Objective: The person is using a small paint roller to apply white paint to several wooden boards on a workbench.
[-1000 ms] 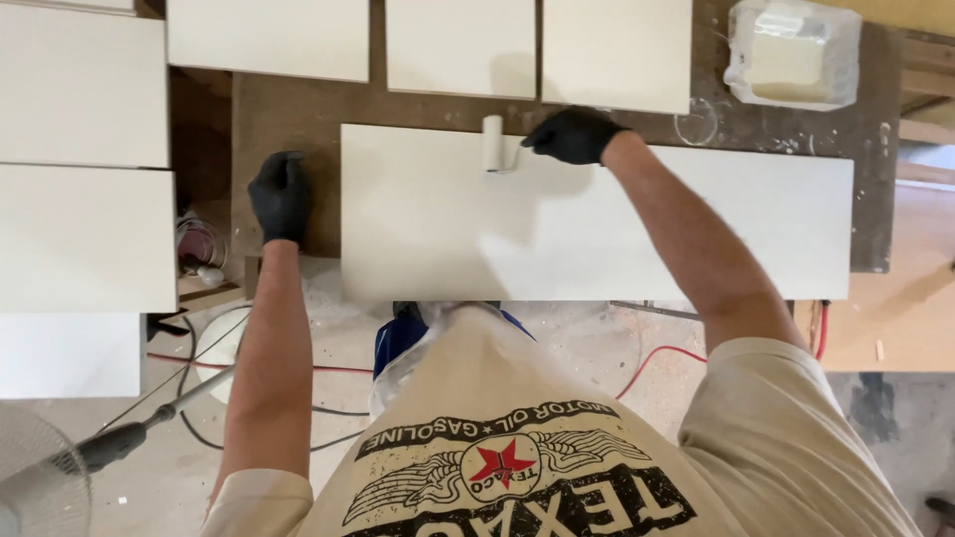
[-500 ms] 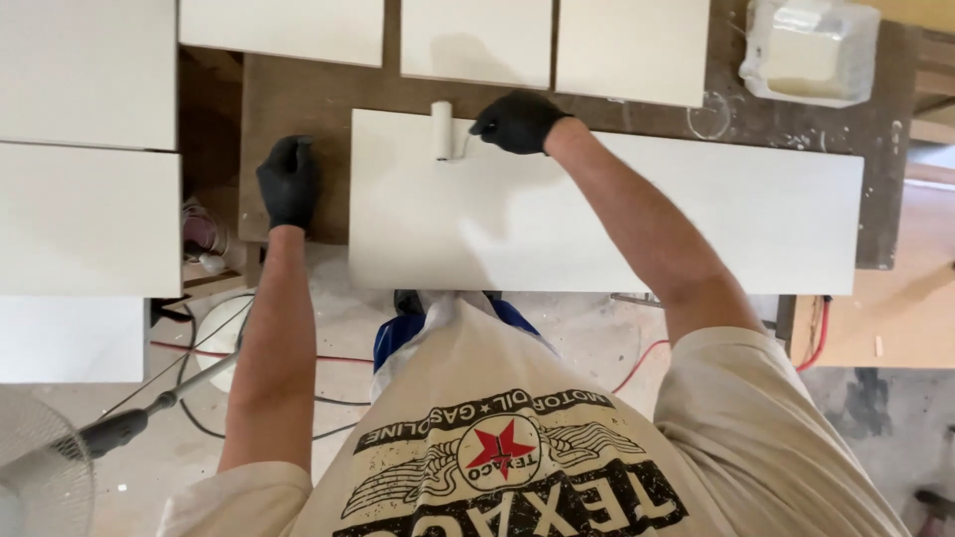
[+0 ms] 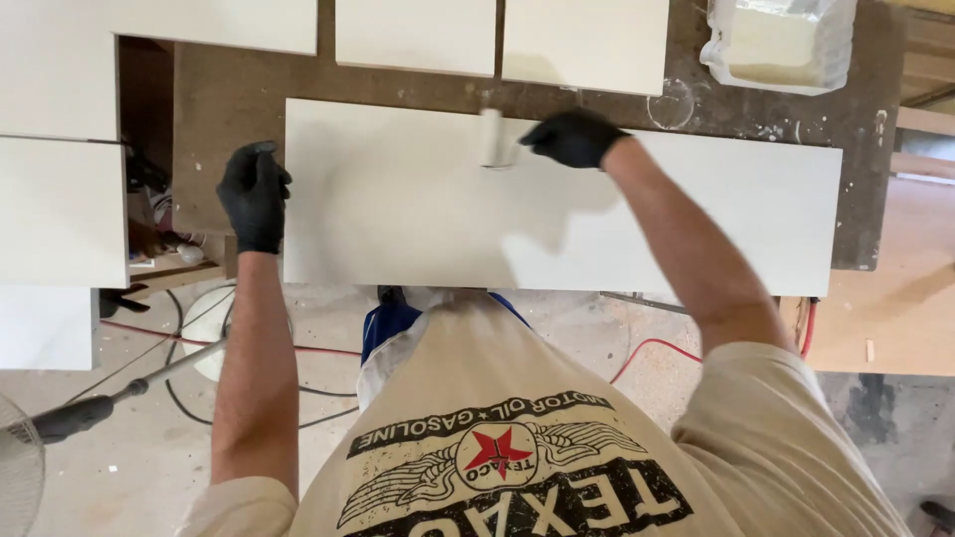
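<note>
A long white board (image 3: 418, 209) lies flat on a brown paint-spattered worktable (image 3: 229, 99). My right hand (image 3: 575, 136), in a black glove, grips a small white paint roller (image 3: 491, 138) that rests on the board near its far edge. My left hand (image 3: 255, 195), also gloved in black, presses on the table at the board's left end, fingers touching its edge. My arms and printed beige shirt fill the lower part of the view.
Several other white panels (image 3: 416, 35) lie along the far edge and at the left (image 3: 60, 209). A plastic-lined paint tray (image 3: 781, 40) sits at the far right. Cables, a red hose (image 3: 647, 353) and a fan (image 3: 20, 482) are on the floor.
The roller and my right hand have shifted along the board's far edge, first left, now sitting slightly lower on the board. My left hand stays at the board's left end.
</note>
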